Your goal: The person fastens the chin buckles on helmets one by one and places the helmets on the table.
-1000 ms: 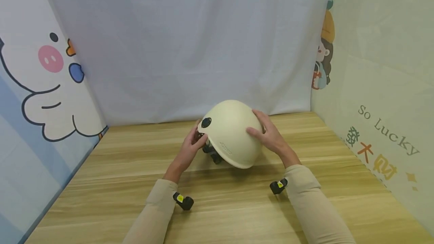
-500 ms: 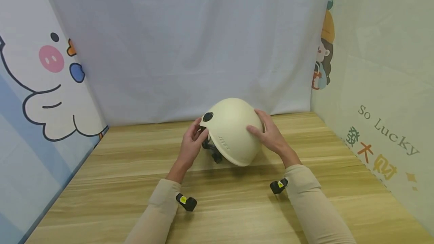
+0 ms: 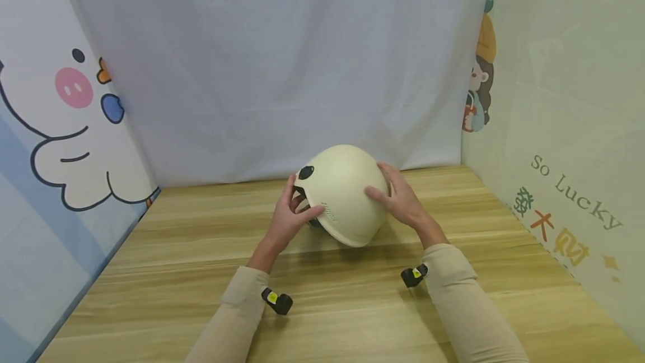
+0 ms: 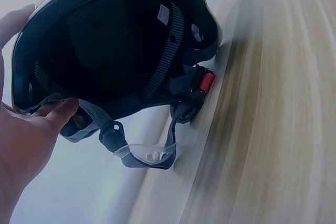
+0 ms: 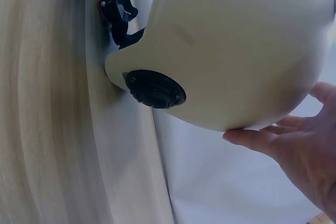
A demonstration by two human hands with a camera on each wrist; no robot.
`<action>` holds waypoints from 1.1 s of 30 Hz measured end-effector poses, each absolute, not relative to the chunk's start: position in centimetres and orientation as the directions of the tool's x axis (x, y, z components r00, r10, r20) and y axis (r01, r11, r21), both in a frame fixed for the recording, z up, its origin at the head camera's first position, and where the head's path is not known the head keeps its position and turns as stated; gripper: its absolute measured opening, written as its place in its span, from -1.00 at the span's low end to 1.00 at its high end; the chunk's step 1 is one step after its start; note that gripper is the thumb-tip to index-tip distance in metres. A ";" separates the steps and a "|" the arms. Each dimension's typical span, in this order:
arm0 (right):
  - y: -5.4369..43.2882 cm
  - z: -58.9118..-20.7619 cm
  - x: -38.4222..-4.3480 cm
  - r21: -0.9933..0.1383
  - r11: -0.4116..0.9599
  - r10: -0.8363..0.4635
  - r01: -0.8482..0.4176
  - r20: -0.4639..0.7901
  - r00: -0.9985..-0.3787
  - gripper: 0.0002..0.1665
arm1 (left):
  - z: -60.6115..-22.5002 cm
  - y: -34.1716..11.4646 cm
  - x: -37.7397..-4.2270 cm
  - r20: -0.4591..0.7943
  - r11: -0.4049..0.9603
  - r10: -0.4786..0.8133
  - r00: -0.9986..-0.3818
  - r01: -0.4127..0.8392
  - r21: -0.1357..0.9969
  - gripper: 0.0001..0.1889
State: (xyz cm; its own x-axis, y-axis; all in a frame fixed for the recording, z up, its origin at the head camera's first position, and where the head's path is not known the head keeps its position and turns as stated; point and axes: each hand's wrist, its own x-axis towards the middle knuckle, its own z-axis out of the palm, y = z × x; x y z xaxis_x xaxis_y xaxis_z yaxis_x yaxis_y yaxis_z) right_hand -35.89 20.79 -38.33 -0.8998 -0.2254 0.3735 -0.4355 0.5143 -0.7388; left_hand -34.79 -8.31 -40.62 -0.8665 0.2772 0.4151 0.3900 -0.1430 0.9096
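A cream helmet (image 3: 347, 189) is tilted on its side over the wooden table (image 3: 201, 296), its hollow turned toward my left hand (image 3: 287, 220). That hand grips the rim, the thumb outside by the small vent holes and the other fingers inside. In the left wrist view the dark lining (image 4: 100, 40) shows, and a chin strap (image 4: 144, 161) with a clear chin cup hangs below, near a red buckle piece (image 4: 207, 82). My right hand (image 3: 403, 203) holds the rounded shell from the right, thumb and fingers spread round it. A black round knob (image 5: 155, 88) sits on the shell.
A pale cloth curtain (image 3: 282, 71) hangs behind the table's back edge. Printed panels stand at both sides, a cartoon bird (image 3: 90, 144) on the left one and lettering (image 3: 569, 195) on the right one. Small black cameras (image 3: 277, 300) sit at both wrists.
The left thumb has slid along the rim toward the vent holes, and its fingers reach farther inside. The helmet has risen slightly. My right hand keeps its hold with little movement.
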 end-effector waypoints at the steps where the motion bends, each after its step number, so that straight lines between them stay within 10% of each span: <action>1: 20.8 -38.3 -35.9 -0.732 0.521 -0.228 -0.439 0.376 -0.898 0.01 | -40.6 -8.3 -34.8 0.412 -0.144 0.274 -0.869 0.386 0.911 0.08; 33: 20.6 -38.7 -36.2 -0.781 0.458 -0.252 -0.425 0.344 -0.905 -0.05 | -41.7 -7.4 -34.6 0.350 -0.101 0.352 -0.868 0.336 0.936 0.32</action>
